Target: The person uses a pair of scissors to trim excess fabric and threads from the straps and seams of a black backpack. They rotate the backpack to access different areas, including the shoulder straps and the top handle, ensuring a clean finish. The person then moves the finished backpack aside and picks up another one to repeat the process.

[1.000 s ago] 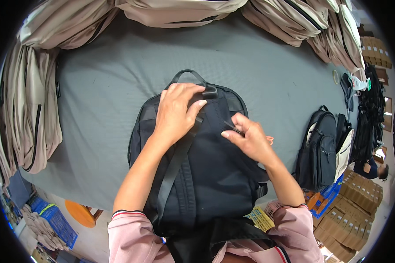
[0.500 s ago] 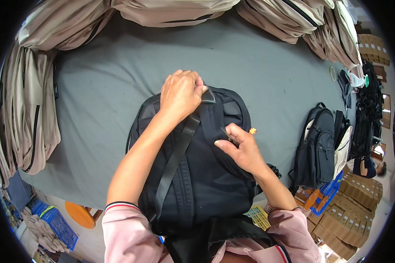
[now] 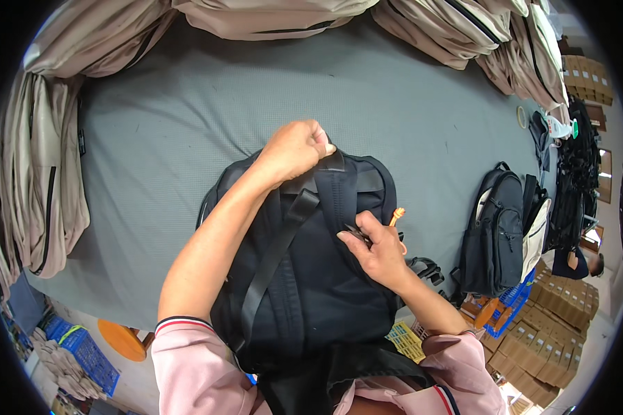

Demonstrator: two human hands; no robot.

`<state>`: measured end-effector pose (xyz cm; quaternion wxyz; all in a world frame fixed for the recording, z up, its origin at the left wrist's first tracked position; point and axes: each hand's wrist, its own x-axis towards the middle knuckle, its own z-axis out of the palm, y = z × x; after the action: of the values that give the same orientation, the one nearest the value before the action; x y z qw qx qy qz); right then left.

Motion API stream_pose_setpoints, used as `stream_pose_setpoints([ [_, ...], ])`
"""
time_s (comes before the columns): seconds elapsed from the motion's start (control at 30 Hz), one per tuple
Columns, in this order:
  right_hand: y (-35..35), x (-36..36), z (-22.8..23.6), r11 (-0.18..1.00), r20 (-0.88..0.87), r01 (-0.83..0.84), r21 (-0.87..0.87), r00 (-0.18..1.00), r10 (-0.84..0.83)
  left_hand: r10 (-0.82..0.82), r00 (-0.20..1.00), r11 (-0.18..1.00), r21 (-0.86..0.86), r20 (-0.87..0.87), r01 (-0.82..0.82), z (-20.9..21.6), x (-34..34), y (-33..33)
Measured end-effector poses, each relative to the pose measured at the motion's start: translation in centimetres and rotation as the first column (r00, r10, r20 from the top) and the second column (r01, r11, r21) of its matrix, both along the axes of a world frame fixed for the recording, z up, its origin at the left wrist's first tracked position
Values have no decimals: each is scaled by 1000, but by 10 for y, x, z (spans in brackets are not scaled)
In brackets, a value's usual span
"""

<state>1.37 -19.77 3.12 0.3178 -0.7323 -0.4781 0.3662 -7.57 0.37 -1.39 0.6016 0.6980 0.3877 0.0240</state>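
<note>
A black backpack [image 3: 346, 297] lies on the grey table in front of me, its strap side up. My left hand [image 3: 299, 149] is closed on the backpack's top handle [image 3: 333, 162], thumb and fingers pinching it. A loose black webbing strap [image 3: 273, 263] runs down the pack below that wrist. Over the right shoulder strap, my right hand [image 3: 381, 254] is closed around small dark thread snips [image 3: 354, 229], mostly hidden in the palm. Their pointed tip shows by the thumb, and a yellow-wrapped end [image 3: 396, 216] sticks out past the knuckles.
Beige bags [image 3: 277, 17] line the far and left edges of the grey table [image 3: 159, 138]. A finished black backpack [image 3: 493, 232] stands at the right, near a tape roll [image 3: 522, 117]. Blue crates [image 3: 90, 356], an orange stool [image 3: 122, 339] and cardboard boxes [image 3: 540, 346] are beyond the table.
My left hand has shifted slightly right and down, its wrist turned, still at the top handle. My right hand has dropped a little, and more of the yellow-wrapped end shows.
</note>
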Motion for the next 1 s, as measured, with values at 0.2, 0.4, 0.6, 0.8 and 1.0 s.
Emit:
stream_pose_setpoints([
  [0.2, -13, -5, -9, 998, -11, 49, -44, 999, -50, 130, 979, 970, 186, 157, -158, 13, -11, -20],
  [0.4, -12, -6, -13, 995, -62, 95, 43, 994, -92, 378, 814, 761, 354, 441, -545, 29, -41, -66],
  [0.6, -11, -12, -8, 994, -73, 102, 44, 992, -99, 445, 890, 886, -191, 100, -422, 47, -41, -74],
  [0.8, -9, -14, -3, 994, -94, 81, 78, 993, -74, 520, 853, 702, -549, -40, -454, 28, -38, -93],
  [1.0, -7, 9, 14, 977, 306, -146, 158, 947, 92, 511, 859, 760, -483, 30, -435, 22, -20, -87],
])
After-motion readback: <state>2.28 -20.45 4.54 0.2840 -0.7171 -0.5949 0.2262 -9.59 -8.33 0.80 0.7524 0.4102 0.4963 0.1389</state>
